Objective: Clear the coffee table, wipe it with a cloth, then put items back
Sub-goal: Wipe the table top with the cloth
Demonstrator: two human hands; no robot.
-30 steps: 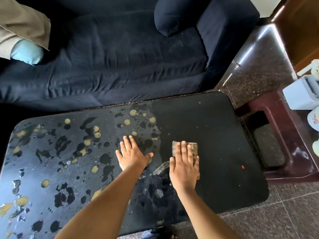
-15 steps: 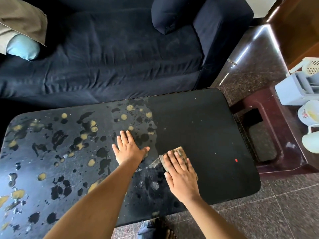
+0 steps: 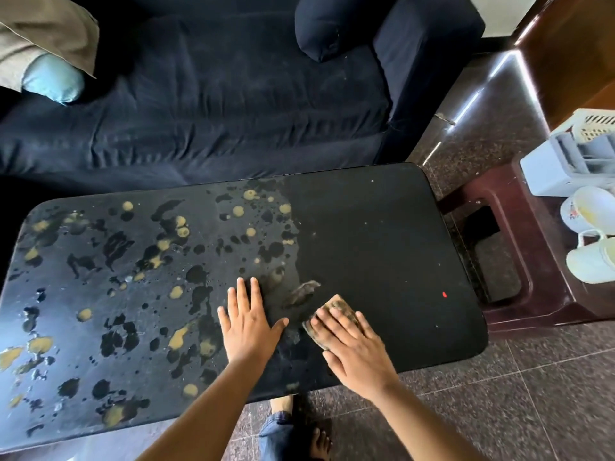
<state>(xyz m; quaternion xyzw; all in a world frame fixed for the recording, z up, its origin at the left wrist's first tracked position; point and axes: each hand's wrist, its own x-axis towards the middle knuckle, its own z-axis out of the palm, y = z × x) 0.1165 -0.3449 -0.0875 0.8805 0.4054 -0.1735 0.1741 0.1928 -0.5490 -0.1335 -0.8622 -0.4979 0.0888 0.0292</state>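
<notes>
A black coffee table (image 3: 382,247) fills the middle of the head view; its left part is covered in yellow and dark blotches, its right part is plain black. My right hand (image 3: 352,347) lies flat with straight fingers on a small brownish folded cloth (image 3: 339,306), pressing it onto the tabletop near the front edge. My left hand (image 3: 248,322) rests flat on the table just left of it, fingers spread. A wet smear (image 3: 301,291) shows beyond the cloth.
A dark blue sofa (image 3: 233,94) runs along the table's far side, with a blue cushion (image 3: 53,78) at its left. To the right stands a dark red stool (image 3: 519,261) carrying white cups (image 3: 589,261) and a pale basket (image 3: 572,161). My foot (image 3: 316,437) shows below the table.
My right hand has dragged the cloth back toward me and slightly left, leaving a wet smear where it was. My left hand has stayed flat in about the same spot.
</notes>
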